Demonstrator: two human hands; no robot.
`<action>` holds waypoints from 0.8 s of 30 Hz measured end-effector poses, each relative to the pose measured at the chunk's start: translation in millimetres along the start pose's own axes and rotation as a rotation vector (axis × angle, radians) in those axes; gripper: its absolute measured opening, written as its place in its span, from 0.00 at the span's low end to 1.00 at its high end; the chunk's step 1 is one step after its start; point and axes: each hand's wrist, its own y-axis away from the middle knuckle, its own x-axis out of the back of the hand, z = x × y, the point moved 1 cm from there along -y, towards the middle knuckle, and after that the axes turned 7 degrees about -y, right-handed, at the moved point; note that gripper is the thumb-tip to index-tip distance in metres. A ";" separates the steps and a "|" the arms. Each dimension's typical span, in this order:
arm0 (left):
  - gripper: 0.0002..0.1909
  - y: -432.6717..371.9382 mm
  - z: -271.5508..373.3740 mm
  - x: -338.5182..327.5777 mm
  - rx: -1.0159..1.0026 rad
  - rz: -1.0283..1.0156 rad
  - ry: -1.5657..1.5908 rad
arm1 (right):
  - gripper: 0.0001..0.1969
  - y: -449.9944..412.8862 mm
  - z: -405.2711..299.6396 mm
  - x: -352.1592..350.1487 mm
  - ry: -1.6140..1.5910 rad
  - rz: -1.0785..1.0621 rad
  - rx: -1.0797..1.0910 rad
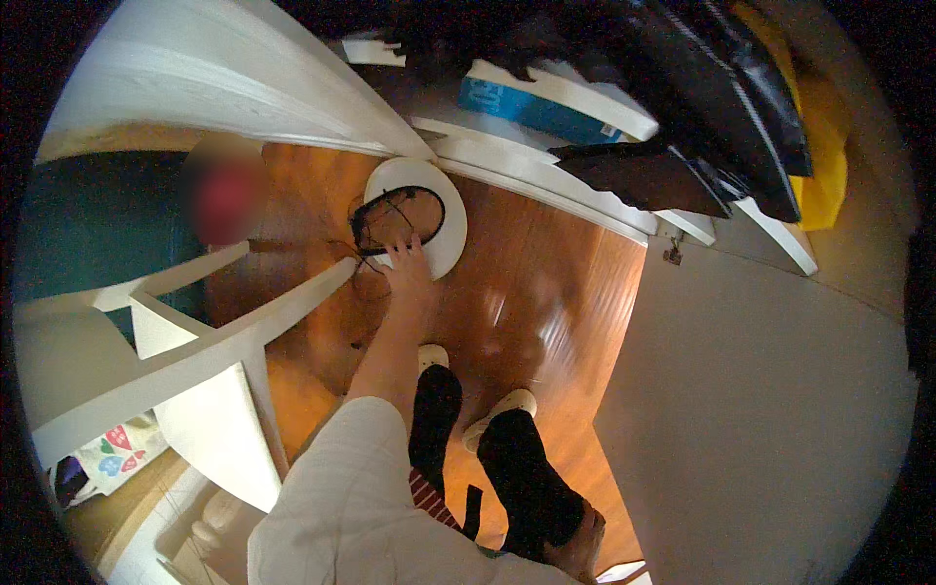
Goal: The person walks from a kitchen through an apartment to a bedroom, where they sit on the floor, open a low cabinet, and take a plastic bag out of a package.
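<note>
My left hand (pixel 409 270) reaches down with its fingers spread over the near edge of a white, round, brim-like object (pixel 451 219), possibly a hat. That object sits low at the foot of the wall, and its oval opening is edged in black. Thin dark cords (pixel 373 274) trail from it towards the left. Whether my fingertips press on the rim is hard to tell. My right hand (pixel 581 541) shows only in part at the bottom, in shadow beside my black trouser leg (pixel 515 461); its fingers are mostly hidden.
A pale frame (pixel 197 344) stands at the left, with a printed cloth bag (pixel 121 453) below it. Dark garments (pixel 702 95) hang at upper right above a blue-and-white box (pixel 541 110) on a shelf. A beige panel (pixel 760 395) borders the wooden floor (pixel 526 292).
</note>
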 end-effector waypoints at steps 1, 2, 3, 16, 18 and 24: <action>0.43 -8.0 -1.0 -6.1 -0.001 0.002 0.021 | 0.42 -2.1 8.3 -3.2 -0.013 0.050 0.060; 0.44 -12.5 -1.5 -11.6 -0.007 0.007 0.039 | 0.43 -5.2 14.9 -4.4 -0.028 0.099 0.122; 0.43 -9.2 1.7 -8.7 -0.016 0.004 0.058 | 0.43 -7.6 12.9 -1.2 -0.016 0.095 0.118; 0.25 111.5 20.6 29.7 -0.604 0.033 0.561 | 0.45 -2.1 9.0 -6.6 0.019 0.008 0.125; 0.26 130.4 34.4 0.8 -0.795 0.230 0.591 | 0.45 -3.1 12.1 -11.4 0.014 0.007 0.139; 0.23 210.6 87.2 -12.3 -1.238 -0.396 0.586 | 0.45 -12.8 6.2 -17.8 0.038 0.103 0.239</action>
